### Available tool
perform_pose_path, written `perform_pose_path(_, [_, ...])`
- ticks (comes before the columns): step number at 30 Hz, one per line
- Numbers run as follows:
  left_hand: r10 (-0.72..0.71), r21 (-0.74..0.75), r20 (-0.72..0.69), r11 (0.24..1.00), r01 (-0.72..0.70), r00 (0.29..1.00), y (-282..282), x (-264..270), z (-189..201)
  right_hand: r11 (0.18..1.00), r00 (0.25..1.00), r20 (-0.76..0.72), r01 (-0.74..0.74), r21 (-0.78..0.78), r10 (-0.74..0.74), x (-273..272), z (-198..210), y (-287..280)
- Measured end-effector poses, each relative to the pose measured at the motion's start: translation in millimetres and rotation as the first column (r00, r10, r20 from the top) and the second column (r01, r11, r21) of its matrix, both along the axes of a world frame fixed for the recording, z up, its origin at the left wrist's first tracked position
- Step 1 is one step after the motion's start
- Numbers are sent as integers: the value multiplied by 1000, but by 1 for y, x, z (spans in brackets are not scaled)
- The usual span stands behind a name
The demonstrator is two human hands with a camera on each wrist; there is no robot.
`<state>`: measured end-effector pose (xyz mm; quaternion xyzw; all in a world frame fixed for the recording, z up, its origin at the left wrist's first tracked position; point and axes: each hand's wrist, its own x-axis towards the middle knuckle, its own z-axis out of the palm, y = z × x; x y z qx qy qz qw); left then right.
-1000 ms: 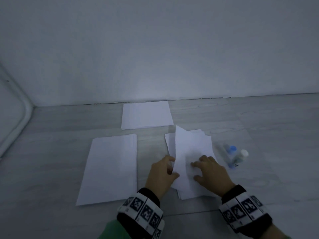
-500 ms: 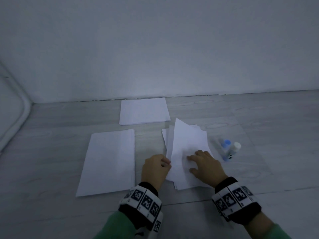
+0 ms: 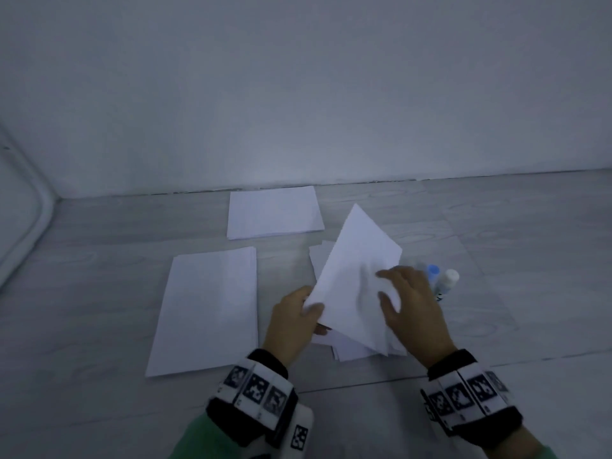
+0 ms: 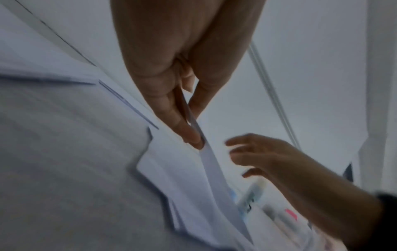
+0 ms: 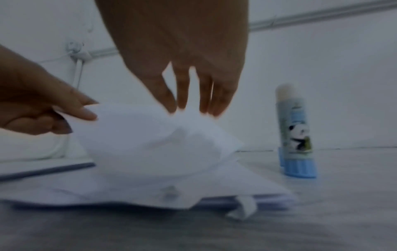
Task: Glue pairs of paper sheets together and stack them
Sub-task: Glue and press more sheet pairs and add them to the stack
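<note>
My left hand pinches the near left corner of a white sheet and holds it tilted up above a loose pile of sheets. The left wrist view shows thumb and forefinger clamped on the sheet's edge. My right hand is spread over the sheet's right side, its straight fingertips touching the paper. An uncapped glue stick stands upright just right of the pile, also seen as a panda-printed tube. A blue cap sits beside it.
A neat paper stack lies to the left on the grey floor. Another stack lies farther back, near the white wall. A white frame runs along the far left.
The top sheet has come up off the pile and tilted, its left corner now raised in my left hand. My right hand slid to the sheet's right side.
</note>
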<state>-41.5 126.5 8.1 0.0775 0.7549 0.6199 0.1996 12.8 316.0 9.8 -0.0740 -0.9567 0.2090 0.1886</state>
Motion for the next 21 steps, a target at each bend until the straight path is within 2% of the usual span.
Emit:
perform_pose_path(2, [45,-2,17,999,-45,999,-16,-14,7,989,967,-207,146,-15,-146,7,8,9])
perform_pose_path(4, [55,-50,45,997,-53,997,-34,-32,11,954,915,-275,296,-45,-296,11,12,22])
perform_pose_path(6, [-3,-115,82,993,12,997,-48,-49,13,905,884,-196,409,-121,-425,13,10,36])
perform_pose_path(8, [-69,-197,102,976,88,992,-55,-62,11,845,867,-2,485,-224,-498,13,5,48])
perform_pose_path(10, [-128,-285,91,947,149,988,-56,-73,5,783,838,197,545,-300,-508,9,-3,58])
perform_pose_path(12, [-192,-361,58,911,200,980,-54,-79,0,774,825,304,558,-300,-476,5,-11,64])
perform_pose_path(14, [-245,-467,-40,862,199,969,-52,-81,-5,775,833,316,544,-321,-454,1,-16,67])
perform_pose_path(16, [-274,-598,-232,797,85,934,-53,-76,-6,766,857,272,514,-386,-438,0,-16,66])
perform_pose_path(18, [-331,-657,-375,754,4,866,-57,-67,-5,792,890,177,454,-409,-419,-1,-11,63])
perform_pose_path(21, [-443,-730,-323,679,78,836,-65,-44,-8,904,955,82,295,-310,-284,-10,5,47])
